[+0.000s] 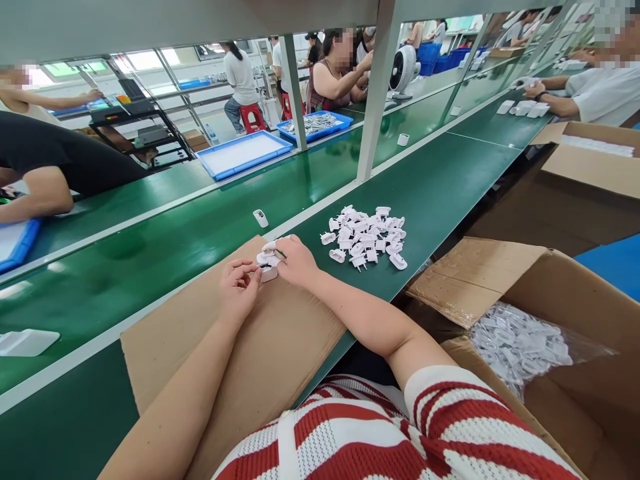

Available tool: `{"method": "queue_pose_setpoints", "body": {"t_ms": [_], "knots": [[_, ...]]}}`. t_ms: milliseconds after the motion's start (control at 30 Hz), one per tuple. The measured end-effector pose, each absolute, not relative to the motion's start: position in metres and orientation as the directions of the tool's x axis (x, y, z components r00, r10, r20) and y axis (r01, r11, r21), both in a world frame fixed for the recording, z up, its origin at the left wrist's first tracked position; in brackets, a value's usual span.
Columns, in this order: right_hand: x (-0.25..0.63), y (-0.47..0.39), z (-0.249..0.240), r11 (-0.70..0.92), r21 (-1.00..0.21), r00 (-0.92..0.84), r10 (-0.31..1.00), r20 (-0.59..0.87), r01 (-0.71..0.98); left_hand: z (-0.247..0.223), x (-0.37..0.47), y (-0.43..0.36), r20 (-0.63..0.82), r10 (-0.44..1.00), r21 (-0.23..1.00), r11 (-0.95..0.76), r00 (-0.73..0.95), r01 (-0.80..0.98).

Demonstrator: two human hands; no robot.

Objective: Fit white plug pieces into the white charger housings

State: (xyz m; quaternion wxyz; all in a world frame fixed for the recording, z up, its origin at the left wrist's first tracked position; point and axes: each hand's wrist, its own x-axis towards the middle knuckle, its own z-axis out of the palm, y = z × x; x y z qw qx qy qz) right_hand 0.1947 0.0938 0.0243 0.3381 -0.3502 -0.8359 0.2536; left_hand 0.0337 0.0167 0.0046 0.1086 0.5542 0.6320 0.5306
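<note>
Over a cardboard sheet, my two hands meet at some small white plastic parts. My right hand is closed round a white plug part, its fingers partly hiding it. Just below that part is a white plastic casing with something dark at its opening. My left hand has curled fingers, with thumb and fingertips pinched at the casing's left edge. To the right of my hands lies a loose pile of white plug parts, some with pins showing.
A divider rail separates my bench from a green conveyor carrying a white casing. A metal post rises ahead. At right, an open carton holds bagged white parts. Blue trays and co-workers are beyond.
</note>
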Motion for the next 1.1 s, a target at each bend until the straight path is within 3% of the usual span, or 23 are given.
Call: {"method": "queue_pose_setpoints", "body": {"t_ms": [233,400,500,667,767,900,1100], "knots": [[0.193,0.094,0.022,0.635,-0.656,-0.528,0.751,0.397,0.409,-0.002,0.033,0.021,0.335,0.840,0.872,-0.106,-0.426,0.477],[0.193,0.094,0.023,0.627,-0.659,-0.541,0.752,0.376,0.414,-0.003,0.020,0.030,0.185,0.678,0.976,-0.044,-0.711,0.212],[0.193,0.094,0.023,0.618,-0.667,-0.544,0.757,0.363,0.416,0.000,0.004,0.033,0.251,0.535,0.961,-0.041,-0.807,0.272],[0.193,0.094,0.020,0.616,-0.666,-0.542,0.760,0.360,0.422,0.002,-0.008,0.030,0.168,0.542,0.968,0.068,-0.824,0.242],[0.192,0.093,0.020,0.613,-0.668,-0.536,0.763,0.362,0.421,0.003,-0.001,0.027,0.178,0.679,0.965,0.022,-0.712,0.263],[0.191,0.090,0.020,0.628,-0.661,-0.558,0.747,0.363,0.410,0.006,0.015,0.020,0.167,0.917,0.919,-0.013,-0.362,0.393],[0.186,0.087,0.019,0.678,-0.584,-0.622,0.704,0.343,0.445,0.005,0.027,0.017,0.067,0.942,0.908,0.080,-0.329,0.412]]}}
